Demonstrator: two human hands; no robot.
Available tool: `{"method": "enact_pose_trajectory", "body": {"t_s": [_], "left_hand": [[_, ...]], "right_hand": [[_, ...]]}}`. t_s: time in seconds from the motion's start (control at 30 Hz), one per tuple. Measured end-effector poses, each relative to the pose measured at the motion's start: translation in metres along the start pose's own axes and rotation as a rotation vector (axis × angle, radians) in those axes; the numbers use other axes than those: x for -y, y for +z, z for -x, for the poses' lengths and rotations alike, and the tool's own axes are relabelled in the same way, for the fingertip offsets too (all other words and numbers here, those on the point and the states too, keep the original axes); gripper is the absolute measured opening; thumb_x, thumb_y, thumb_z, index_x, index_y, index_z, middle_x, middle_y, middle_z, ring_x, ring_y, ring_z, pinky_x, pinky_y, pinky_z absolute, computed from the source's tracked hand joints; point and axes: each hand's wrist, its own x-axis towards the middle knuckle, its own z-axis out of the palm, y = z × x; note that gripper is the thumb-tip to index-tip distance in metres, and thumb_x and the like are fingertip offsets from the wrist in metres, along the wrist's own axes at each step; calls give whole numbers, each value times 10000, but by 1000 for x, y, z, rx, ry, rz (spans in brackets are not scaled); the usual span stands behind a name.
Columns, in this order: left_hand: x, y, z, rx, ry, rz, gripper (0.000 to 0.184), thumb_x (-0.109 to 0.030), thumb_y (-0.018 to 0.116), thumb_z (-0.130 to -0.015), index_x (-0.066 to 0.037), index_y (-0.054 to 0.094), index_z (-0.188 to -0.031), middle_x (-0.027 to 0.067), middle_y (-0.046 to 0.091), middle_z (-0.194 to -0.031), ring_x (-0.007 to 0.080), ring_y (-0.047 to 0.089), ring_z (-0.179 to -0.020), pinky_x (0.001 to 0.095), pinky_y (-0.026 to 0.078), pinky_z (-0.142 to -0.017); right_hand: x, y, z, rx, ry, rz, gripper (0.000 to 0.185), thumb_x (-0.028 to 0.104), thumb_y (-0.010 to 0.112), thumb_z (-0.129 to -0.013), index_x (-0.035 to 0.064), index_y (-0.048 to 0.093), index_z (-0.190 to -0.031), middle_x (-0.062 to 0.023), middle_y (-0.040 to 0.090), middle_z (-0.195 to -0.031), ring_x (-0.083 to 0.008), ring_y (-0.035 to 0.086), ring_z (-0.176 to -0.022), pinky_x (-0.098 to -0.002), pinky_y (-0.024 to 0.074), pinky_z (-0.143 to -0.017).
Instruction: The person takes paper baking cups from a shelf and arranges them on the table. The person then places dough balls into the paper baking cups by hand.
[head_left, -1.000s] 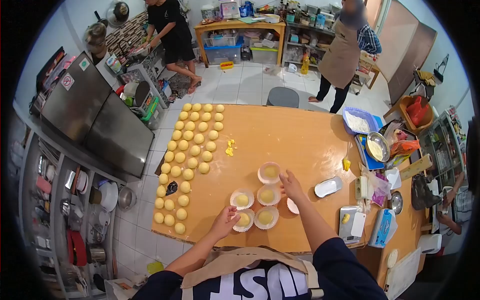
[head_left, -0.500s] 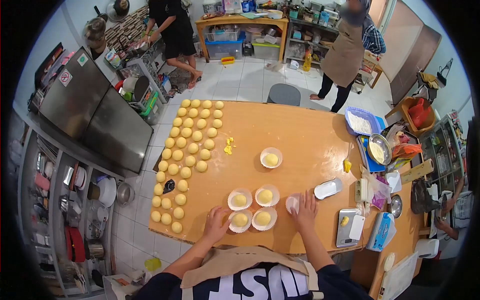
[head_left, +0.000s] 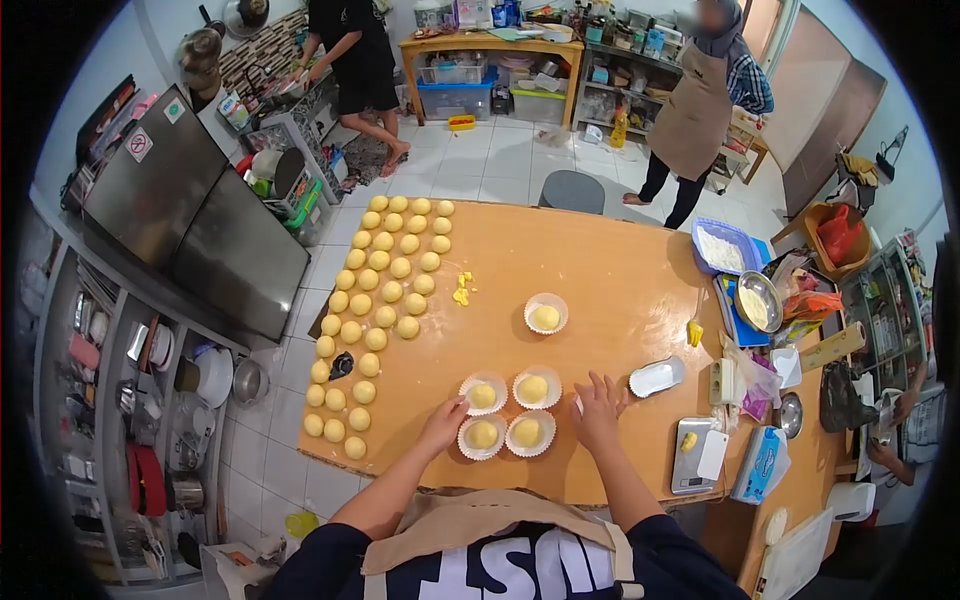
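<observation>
Dough balls in paper cups: four cups clustered at near side of table, fifth farther off. Left hand by cluster's left edge, fingers partly curled, hold unclear. Right hand right of cluster, fingers loosely spread; cannot tell if gripping white sliver beside it.

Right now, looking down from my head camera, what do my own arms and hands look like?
Your left hand and right hand are bare, with no gloves showing. Loose dark navy sleeves stop well above the wrists, leaving both forearms uncovered. No watch shows; any ring is too small to tell. The shirt has large pale letters, under a tan apron.
</observation>
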Motion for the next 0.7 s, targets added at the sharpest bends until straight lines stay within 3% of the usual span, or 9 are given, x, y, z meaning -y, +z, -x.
{"method": "enact_pose_trajectory", "body": {"t_s": [0.07, 0.17, 0.27, 0.37, 0.47, 0.57, 0.7], "left_hand": [[36, 4, -28, -34, 79, 251, 536, -426, 452, -975, -5, 472, -1305, 119, 573, -1223, 181, 521, -1131, 343, 434, -936], [-15, 16, -7, -88, -50, 413, 628, -507, 412, -967, -11, 425, -1353, 114, 540, -1271, 207, 507, -1159, 342, 431, -939], [8, 6, -33, -67, -87, 358, 684, -541, 398, -958, -19, 365, -1398, 108, 490, -1340, 244, 479, -1208, 356, 408, -973], [-31, 13, -26, -97, -58, 355, 776, -589, 391, -938, -17, 260, -1447, 98, 353, -1460, 280, 412, -1287, 367, 383, -1001], [-44, 16, -51, -20, -59, 403, 827, -610, 399, -924, -48, 156, -1480, 90, 218, -1531, 287, 351, -1339, 368, 371, -1014], [-65, 19, -56, 115, 57, 416, 864, -631, 403, -909, -86, 83, -1497, 77, 117, -1561, 280, 313, -1364, 369, 354, -1031], [-66, 17, -45, -12, 84, 61, 759, -490, 540, -901, -91, 221, -1462, 126, 239, -1506, 268, 359, -1331, 358, 368, -1025]], "right_hand": [[2, 2, -6, -3, 7, -11, 335, 247, 635, -820, 127, 630, -1133, -109, 436, -1377, -337, 320, -1322, -599, 94, -1070], [0, -2, -14, 27, 53, -10, 349, 245, 633, -819, 130, 627, -1148, -100, 435, -1379, -328, 329, -1318, -602, 88, -1070], [6, -11, -21, 135, 73, 26, 369, 248, 604, -847, 140, 604, -1200, -92, 415, -1397, -312, 303, -1337, -605, 80, -1072], [22, -13, -31, 182, 90, 46, 391, 253, 570, -878, 153, 569, -1256, -83, 397, -1412, -291, 267, -1359, -607, 70, -1079], [41, -29, -39, 264, 98, 95, 434, 299, 501, -905, 140, 511, -1309, -82, 362, -1438, -284, 271, -1362, -609, 56, -1091], [38, -28, -39, 270, 114, 53, 429, 264, 488, -904, 142, 508, -1315, -96, 356, -1442, -292, 258, -1367, -613, 65, -1089], [9, -14, -27, 162, 176, 33, 448, 232, 563, -866, 153, 523, -1306, -111, 367, -1429, -334, 250, -1360, -610, 69, -1081]]}}
